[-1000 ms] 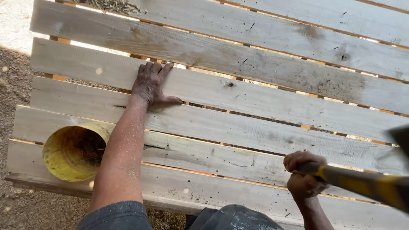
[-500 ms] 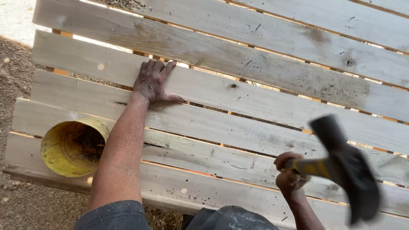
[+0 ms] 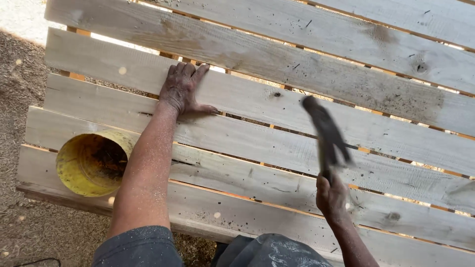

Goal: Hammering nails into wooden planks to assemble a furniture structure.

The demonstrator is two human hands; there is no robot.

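Our right grip point(image 3: 332, 197) is clamped on the hammer point(image 3: 325, 129), its blurred head far of it, while our left grip point(image 3: 182, 89) lies spread flat on a pallet slat point(image 3: 277, 106).

1. An outdoor woodworking spot, rough and open-air.
2. Sawdust-strewn dirt ground point(image 3: 24, 148) lies under a slatted frame of weathered planks point(image 3: 297, 64).
3. A dirty yellow bucket point(image 3: 91, 163) sits on the planks; sunlight shows through the gaps.

Hammer point(image 3: 324, 133) swung from far right, head low beside right hand point(image 3: 331, 197), to upright over slats point(image 3: 277, 143), head blurred above hand. Right hand shifted left, toward middle. Handle's yellow part gone from view.
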